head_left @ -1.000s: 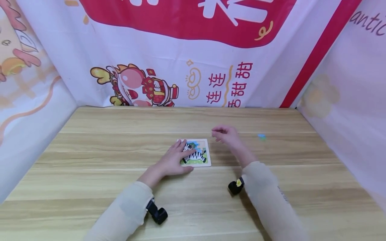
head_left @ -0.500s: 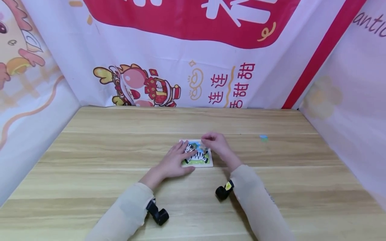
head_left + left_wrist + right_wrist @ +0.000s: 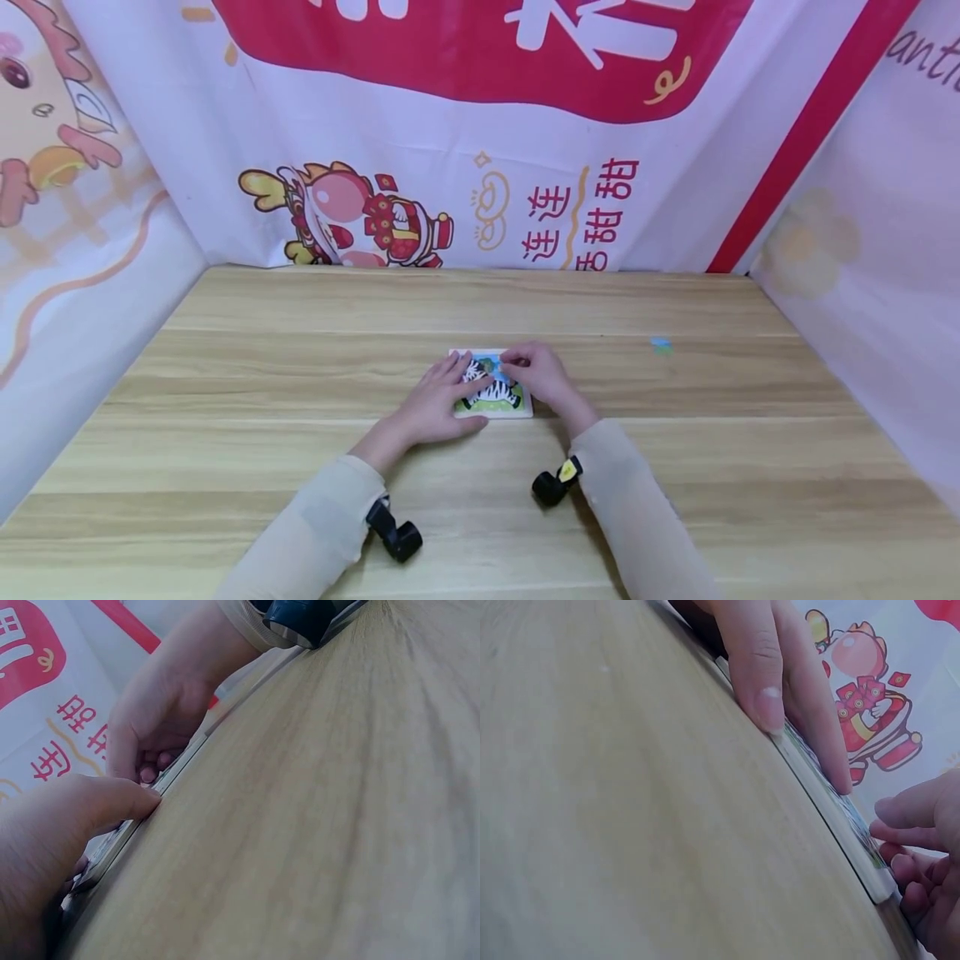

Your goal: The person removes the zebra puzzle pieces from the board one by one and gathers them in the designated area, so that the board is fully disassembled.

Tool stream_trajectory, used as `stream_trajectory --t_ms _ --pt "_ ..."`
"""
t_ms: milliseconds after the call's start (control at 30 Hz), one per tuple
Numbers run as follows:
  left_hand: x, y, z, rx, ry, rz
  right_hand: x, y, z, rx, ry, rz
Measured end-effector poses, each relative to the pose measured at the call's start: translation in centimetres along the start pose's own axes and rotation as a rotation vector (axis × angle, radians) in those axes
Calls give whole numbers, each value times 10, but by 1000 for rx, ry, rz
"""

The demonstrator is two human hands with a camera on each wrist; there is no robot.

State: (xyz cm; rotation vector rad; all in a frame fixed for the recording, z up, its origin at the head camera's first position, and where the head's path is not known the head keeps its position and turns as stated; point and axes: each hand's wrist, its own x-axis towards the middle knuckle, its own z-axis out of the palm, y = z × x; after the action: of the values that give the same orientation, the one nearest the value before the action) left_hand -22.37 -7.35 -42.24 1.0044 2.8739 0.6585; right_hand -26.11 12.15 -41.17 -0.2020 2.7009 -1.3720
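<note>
A small square zebra jigsaw puzzle (image 3: 491, 403) with a pale frame lies flat on the wooden table. My left hand (image 3: 435, 404) rests across its left part, fingers spread and straight; the thumb (image 3: 135, 799) is against the near edge. My right hand (image 3: 540, 375) is over the puzzle's upper right part, curled, with thumb and forefinger pinching a small puzzle piece at the blue sky area. The fingertips mostly hide that piece. In the right wrist view, the fingertips (image 3: 885, 808) are close over the board (image 3: 840, 817).
A loose blue and green puzzle piece (image 3: 662, 345) lies on the table (image 3: 300, 467), to the right of the right hand. A printed cloth (image 3: 360, 125) hangs along the table's back edge, with more cloth at both sides. Each forearm carries a black wrist camera (image 3: 403, 542).
My right hand has come left and down from beside the puzzle to its upper right part. The left hand stays on the board. The view has shifted slightly.
</note>
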Motion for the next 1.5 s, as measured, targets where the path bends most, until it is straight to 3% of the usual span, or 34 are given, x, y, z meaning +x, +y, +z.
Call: stream_trajectory --t_ms 600,867,1100,1500 --pt "1 0 0 1 -1 -2 4 -7 10 -165 30 32" --pt "0 0 0 3 -11 -8 5 -11 14 -170 59 79" --pt "1 1 -1 16 -8 -3 3 -12 14 -181 73 68" --pt "0 1 -1 8 -17 0 6 -9 13 -141 46 103"
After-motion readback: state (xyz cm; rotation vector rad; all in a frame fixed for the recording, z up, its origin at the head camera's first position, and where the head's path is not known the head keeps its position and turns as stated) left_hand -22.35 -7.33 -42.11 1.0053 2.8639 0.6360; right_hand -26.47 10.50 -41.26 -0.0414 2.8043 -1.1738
